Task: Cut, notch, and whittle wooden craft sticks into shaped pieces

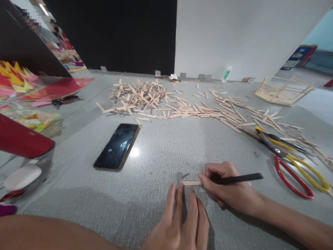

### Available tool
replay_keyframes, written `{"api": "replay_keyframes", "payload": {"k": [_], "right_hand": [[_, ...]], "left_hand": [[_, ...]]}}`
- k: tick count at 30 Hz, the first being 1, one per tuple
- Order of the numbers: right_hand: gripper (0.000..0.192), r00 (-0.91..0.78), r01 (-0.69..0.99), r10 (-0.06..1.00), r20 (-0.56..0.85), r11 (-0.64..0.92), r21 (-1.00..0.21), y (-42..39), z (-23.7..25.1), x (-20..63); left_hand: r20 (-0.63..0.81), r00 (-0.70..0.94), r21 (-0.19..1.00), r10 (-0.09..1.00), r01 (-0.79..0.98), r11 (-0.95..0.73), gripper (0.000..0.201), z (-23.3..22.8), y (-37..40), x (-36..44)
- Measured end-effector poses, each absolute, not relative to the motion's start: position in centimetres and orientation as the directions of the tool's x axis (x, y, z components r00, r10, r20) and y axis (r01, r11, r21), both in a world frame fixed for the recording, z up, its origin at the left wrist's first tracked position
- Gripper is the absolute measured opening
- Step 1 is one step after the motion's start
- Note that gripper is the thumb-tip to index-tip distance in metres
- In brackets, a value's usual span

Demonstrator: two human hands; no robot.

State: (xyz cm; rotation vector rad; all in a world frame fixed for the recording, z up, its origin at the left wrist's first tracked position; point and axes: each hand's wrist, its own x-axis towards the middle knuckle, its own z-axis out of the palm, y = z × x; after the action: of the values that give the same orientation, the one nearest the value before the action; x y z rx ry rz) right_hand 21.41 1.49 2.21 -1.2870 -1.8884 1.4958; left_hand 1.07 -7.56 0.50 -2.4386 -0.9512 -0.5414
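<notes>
A wooden stick [191, 183] lies on the counter [158, 146] just ahead of the left hand [183, 218], which is open, fingers outstretched, one fingertip at its left end; the right hand [226, 184], gripping a black pen [243, 178], adjoins its right side

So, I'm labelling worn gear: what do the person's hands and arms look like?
The left hand and right hand are both gloveless, with no rings that I can make out. The right forearm shows no sleeve, watch or bracelet.
</notes>
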Motion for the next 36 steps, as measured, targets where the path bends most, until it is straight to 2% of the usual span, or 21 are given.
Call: {"api": "replay_keyframes", "payload": {"k": [9, 12, 16, 19, 21, 26, 30, 36], "right_hand": [[0.046, -0.474, 0.385, 0.852, -0.222, -0.026, -0.922, 1.2, 2.3, 21.2], [0.046, -0.454, 0.351, 0.858, -0.241, -0.076, -0.933, 1.4, 2.6, 21.1], [0.046, -0.277, 0.221, 0.935, -0.223, -0.164, -0.961, 3.1, 3.5, 21.8], [0.046, -0.126, 0.136, 0.977, -0.175, -0.158, -0.978, 4.2, 4.6, 22.4], [0.047, -0.107, 0.124, 0.982, -0.155, -0.141, -0.982, 4.4, 5.4, 22.6], [0.049, -0.220, 0.219, 0.966, -0.136, -0.087, -0.972, 3.4, 6.4, 21.9], [0.048, -0.344, 0.323, 0.914, -0.215, -0.100, -0.941, 2.3, 5.2, 21.4], [0.046, -0.439, 0.350, 0.858, -0.265, -0.108, -0.931, 1.6, 2.7, 21.4]], "left_hand": [[0.518, 0.677, -0.287, 0.522, 0.713, -0.640, 0.032, 0.2, -7.3, 1.2], [0.519, 0.681, -0.288, 0.518, 0.709, -0.644, 0.032, 0.3, -7.4, 1.1], [0.494, 0.687, -0.259, 0.534, 0.702, -0.663, 0.036, 0.4, -7.6, 1.0], [0.498, 0.671, -0.227, 0.550, 0.713, -0.664, 0.037, 0.2, -7.7, 1.1], [0.517, 0.645, -0.211, 0.563, 0.733, -0.646, 0.035, 0.0, -7.9, 1.2], [0.561, 0.621, -0.203, 0.548, 0.745, -0.635, 0.033, -0.2, -8.1, 1.4], [0.579, 0.609, -0.214, 0.542, 0.755, -0.619, 0.031, -0.3, -8.1, 1.5], [0.569, 0.621, -0.197, 0.539, 0.739, -0.644, 0.033, -0.4, -7.6, 1.4]]}}
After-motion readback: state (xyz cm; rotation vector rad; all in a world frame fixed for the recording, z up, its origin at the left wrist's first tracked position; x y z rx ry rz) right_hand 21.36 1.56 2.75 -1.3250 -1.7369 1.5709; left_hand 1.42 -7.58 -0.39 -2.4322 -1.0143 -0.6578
